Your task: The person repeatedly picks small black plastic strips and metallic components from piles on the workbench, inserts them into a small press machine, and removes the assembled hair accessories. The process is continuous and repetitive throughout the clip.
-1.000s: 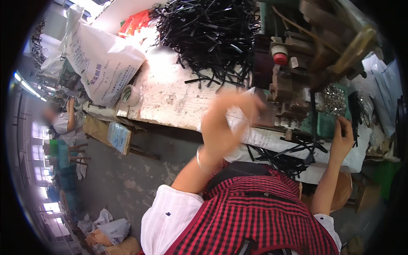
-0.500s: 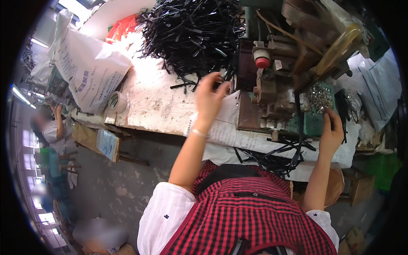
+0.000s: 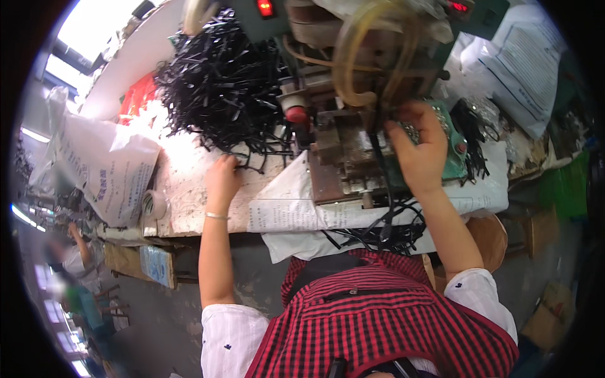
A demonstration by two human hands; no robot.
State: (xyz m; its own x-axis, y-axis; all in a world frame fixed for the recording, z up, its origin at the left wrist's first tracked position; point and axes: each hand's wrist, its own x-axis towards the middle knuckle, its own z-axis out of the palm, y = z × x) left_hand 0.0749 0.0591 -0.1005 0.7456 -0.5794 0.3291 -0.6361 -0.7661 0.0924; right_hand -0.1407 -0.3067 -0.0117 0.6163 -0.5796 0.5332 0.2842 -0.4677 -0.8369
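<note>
My left hand (image 3: 222, 179) rests on the white bench top (image 3: 183, 189) at the near edge of a big heap of thin black strips (image 3: 220, 88), its fingers curled among the loose strips. Whether it grips one I cannot tell. My right hand (image 3: 419, 148) is up against the front of a metal bench machine (image 3: 343, 145), fingers bent over a small part beside a green plate (image 3: 455, 157). What is under those fingers is hidden.
A red knob (image 3: 295, 114) sticks out on the machine's left side, and yellowish hoses (image 3: 353, 57) loop above it. Paper sheets (image 3: 290, 208) lie under the machine. A white sack (image 3: 107, 176) leans at the left. Black strips (image 3: 378, 236) hang off the front edge. People sit far left.
My left hand has dropped from mid-air onto the bench at the strip heap. My right hand has moved from the bench's right end up to the machine's front. The view has come closer.
</note>
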